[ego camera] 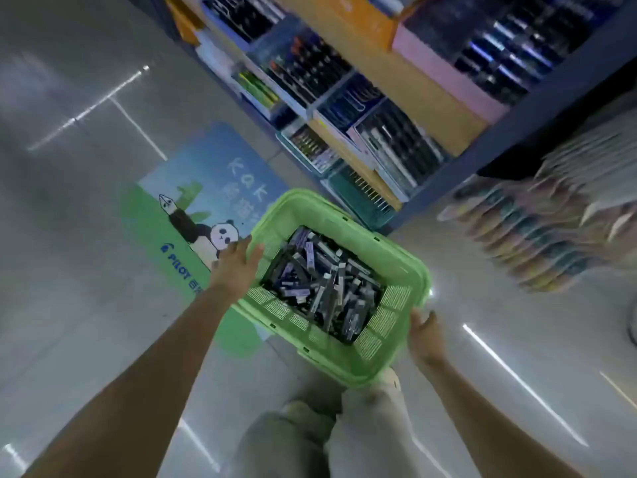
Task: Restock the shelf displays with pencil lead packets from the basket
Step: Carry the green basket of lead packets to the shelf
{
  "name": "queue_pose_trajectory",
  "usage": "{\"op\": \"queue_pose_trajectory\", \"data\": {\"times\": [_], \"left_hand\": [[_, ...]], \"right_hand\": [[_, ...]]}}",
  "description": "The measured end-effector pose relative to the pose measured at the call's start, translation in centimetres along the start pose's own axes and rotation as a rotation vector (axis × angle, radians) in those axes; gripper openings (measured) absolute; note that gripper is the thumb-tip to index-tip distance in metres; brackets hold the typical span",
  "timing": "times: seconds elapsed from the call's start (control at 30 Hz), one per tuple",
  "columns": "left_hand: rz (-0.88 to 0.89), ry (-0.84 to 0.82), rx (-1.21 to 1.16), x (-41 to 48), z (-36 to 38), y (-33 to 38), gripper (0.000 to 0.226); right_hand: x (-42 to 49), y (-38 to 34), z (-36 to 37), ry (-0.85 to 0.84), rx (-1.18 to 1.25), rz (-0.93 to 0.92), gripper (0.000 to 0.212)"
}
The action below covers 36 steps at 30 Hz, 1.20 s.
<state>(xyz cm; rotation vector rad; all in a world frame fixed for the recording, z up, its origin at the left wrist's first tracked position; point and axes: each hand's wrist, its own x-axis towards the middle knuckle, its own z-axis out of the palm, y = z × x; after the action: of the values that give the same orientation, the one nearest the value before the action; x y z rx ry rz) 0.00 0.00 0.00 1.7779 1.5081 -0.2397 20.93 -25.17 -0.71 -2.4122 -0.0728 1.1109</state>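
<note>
Left grip (238, 267) is laid flat, fingers straight, on the rim of the green basket (344, 215), where pencil lead packets (320, 281) are heaped; right grip (425, 334) is set at the opposite corner, closure indiscernible, presumably to keep it level beside the shelf displays (396, 146).

"Could any writing be read?"
"Yes, on the floor sticker (210, 167). 'PILOT' stood in blue letters along its lower edge, beside the panda drawing (224, 234)."
"Anything else?"
"Pale letters 'KaK' sat near its top. The characters under them, and everything on the shelf (344, 98), were too blurred to read."
</note>
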Motion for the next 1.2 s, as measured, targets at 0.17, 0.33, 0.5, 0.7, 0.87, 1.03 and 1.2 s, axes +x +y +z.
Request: {"op": "queue_pose_trajectory", "data": {"times": [0.17, 0.33, 0.5, 0.7, 0.87, 1.03, 1.2], "left_hand": [[-0.012, 0.064, 0.11, 5.2, 4.2, -1.6, 0.062], [-0.004, 0.243, 0.044, 7.1, 5.7, -1.9, 0.062], [-0.053, 0.284, -0.079, 7.0, 5.3, -3.3, 0.064], [-0.2, 0.385, -0.205, -0.3, 3.0, -6.8, 0.049], [-0.253, 0.419, -0.196, -9.2, -2.9, -7.1, 0.035], [-0.323, 0.443, -0.234, -17.7, -10.2, -7.7, 0.039], [-0.39, 0.537, -0.334, -24.4, -18.8, -7.8, 0.041]], "right_hand": [[4.0, 3.8, 4.9, 0.088, 0.068, -0.025, 0.051], [4.8, 5.4, 6.1, 0.221, 0.008, -0.101, 0.033], [4.6, 4.7, 5.3, 0.209, -0.045, -0.124, 0.033], [1.5, 0.0, 1.5, 0.255, -0.131, -0.291, 0.033], [-4.3, -5.5, -2.0, 0.224, -0.189, -0.409, 0.033], [-11.5, -12.0, -4.6, 0.151, -0.258, -0.502, 0.039], [-18.8, -20.4, -5.8, 0.088, -0.29, -0.608, 0.044]]}}
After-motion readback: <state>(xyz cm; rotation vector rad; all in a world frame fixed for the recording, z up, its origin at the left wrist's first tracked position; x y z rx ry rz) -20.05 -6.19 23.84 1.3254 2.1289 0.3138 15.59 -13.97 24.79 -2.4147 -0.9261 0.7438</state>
